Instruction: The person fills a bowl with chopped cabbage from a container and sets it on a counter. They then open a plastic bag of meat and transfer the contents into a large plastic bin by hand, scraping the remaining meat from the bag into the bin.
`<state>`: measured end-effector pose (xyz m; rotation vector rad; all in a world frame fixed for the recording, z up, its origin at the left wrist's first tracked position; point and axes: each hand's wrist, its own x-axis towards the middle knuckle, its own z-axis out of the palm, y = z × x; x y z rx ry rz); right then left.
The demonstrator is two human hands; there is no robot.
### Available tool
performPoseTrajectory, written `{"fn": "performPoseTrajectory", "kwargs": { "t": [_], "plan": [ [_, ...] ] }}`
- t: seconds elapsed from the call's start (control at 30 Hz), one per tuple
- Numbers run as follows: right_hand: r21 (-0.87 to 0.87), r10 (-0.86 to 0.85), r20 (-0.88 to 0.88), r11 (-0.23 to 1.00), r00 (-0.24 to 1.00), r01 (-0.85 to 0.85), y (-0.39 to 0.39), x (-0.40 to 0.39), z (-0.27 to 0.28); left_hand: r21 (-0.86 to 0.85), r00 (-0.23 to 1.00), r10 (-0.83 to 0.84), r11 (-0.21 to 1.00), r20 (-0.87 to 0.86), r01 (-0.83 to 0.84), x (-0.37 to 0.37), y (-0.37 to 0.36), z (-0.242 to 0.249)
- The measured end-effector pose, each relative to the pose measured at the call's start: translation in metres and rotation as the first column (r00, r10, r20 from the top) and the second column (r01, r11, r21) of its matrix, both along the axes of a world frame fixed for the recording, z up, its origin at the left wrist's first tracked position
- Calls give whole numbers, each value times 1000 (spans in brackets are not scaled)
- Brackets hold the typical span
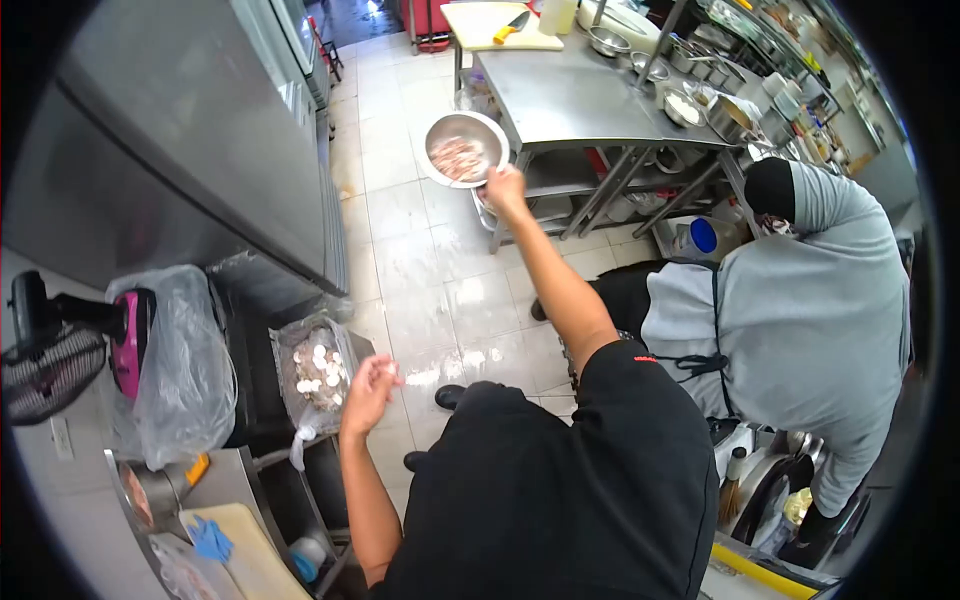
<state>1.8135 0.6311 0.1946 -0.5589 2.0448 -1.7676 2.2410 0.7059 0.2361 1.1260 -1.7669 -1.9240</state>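
My right hand [504,190] grips the rim of a round metal bowl [490,135], holding it out over the tiled floor. Pinkish strips that look like raw meat [457,158] lie inside the bowl. On the left, my left hand [369,396] is raised with its fingers loosely bent and apart, and I see nothing held in it. Beside that hand stands a bin lined with a clear plastic bag [283,362], with eggshells [320,368] and other scraps inside.
A co-worker in a grey top [810,300] bends over at the right. Ahead is a steel table [570,95]; a yellow-handled knife [511,28] lies on a cutting board [470,22] beyond it. Steel refrigerators [200,110] and a fan [55,350] stand left. Another cutting board [255,560] lies lower left.
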Motion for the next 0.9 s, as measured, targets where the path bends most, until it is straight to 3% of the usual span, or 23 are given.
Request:
{"fn": "performPoseTrajectory", "kwargs": {
  "t": [0.03, 0.07, 0.1, 0.13, 0.17, 0.2, 0.4, 0.47, 0.53, 0.63, 0.7, 0.77, 0.8, 0.9],
  "plan": [
    [-68, -144, 52, 987, 988, 147, 11, -39, 30, 39, 997, -3, 999, 82, 0, 7, 1, -8],
    [13, -230, 56, 973, 972, 230, 4, -76, 19, 91, 987, 2, 996, 163, -17, 27, 10, -21],
    [-123, -326, 115, 933, 938, 339, -8, -116, -7, 85, 977, 34, 995, 210, -53, 39, 14, -26],
    [-134, -410, 229, 885, 883, 446, -6, -124, 13, 82, 964, 65, 993, 257, -89, 50, 17, -31],
    [-33, -525, 342, 822, 779, 569, -5, -132, 35, 118, 952, 115, 981, 285, -154, 64, 21, -38],
    [-4, -567, 324, 800, 758, 600, -5, -148, 35, 152, 936, 160, 965, 314, -215, 77, 23, -46],
    [32, -627, 442, 725, 641, 688, -9, -216, 19, 261, 841, 302, 856, 449, -447, 118, 40, -69],
    [-174, -520, 619, 639, 588, 749, -9, -221, 20, 299, 850, 297, 843, 435, -448, 122, 41, -77],
    [-163, -481, 646, 671, 592, 723, -5, -228, 20, 291, 853, 286, 852, 437, -435, 109, 37, -65],
    [-92, -580, 596, 637, 555, 765, -9, -206, 21, 260, 886, 308, 876, 347, -406, 96, 24, -60],
    [-308, -322, 511, 797, 797, 519, -9, -185, 3, 242, 887, 317, 881, 336, -406, 89, 16, -58],
    [-247, -217, 423, 907, 880, 343, -12, -152, -21, 226, 889, 328, 885, 320, -407, 84, 11, -58],
    [-131, -119, 367, 975, 923, 177, -10, -140, -36, 222, 894, 319, 891, 313, -396, 83, 9, -58],
    [-68, -227, 459, 955, 859, 289, -16, -106, -43, 217, 897, 310, 897, 314, -386, 83, 7, -60]
  ]
}}
